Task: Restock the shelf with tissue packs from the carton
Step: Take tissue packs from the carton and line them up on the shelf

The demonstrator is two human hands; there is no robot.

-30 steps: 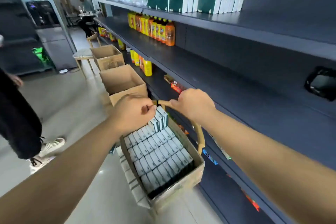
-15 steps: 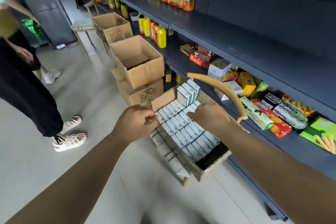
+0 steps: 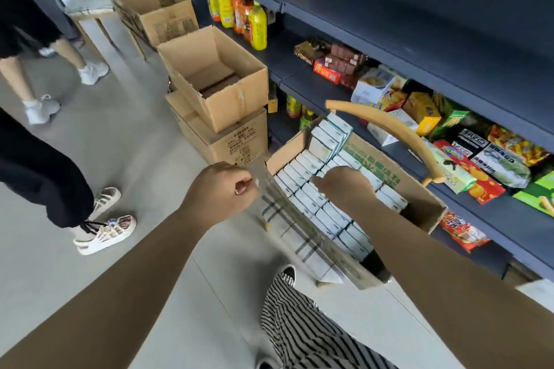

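An open cardboard carton (image 3: pixel 374 166) stands in front of the dark shelf (image 3: pixel 434 69), filled with rows of white-and-green tissue packs (image 3: pixel 299 166). A few more packs (image 3: pixel 329 135) stand higher at its far end. My right hand (image 3: pixel 344 186) reaches into the carton, its fingers lying on the packs in the middle rows; the fingertips are hidden. Just left of the carton's edge my left hand (image 3: pixel 221 189) hovers curled in a fist and holds nothing that I can see.
A curved wooden chair back (image 3: pixel 386 132) arches over the carton. Snack packets (image 3: pixel 467 165) fill the lower shelf on the right, drink bottles (image 3: pixel 239 12) farther along. Stacked cartons (image 3: pixel 215 84) stand on the floor ahead. Two people's legs (image 3: pixel 99 228) are at left. My striped trouser leg (image 3: pixel 299 326) is below.
My view has tipped down from the upper shelves to the carton. My right hand has moved from the carton's far end onto the packs. My left hand has drawn back to the carton's left.
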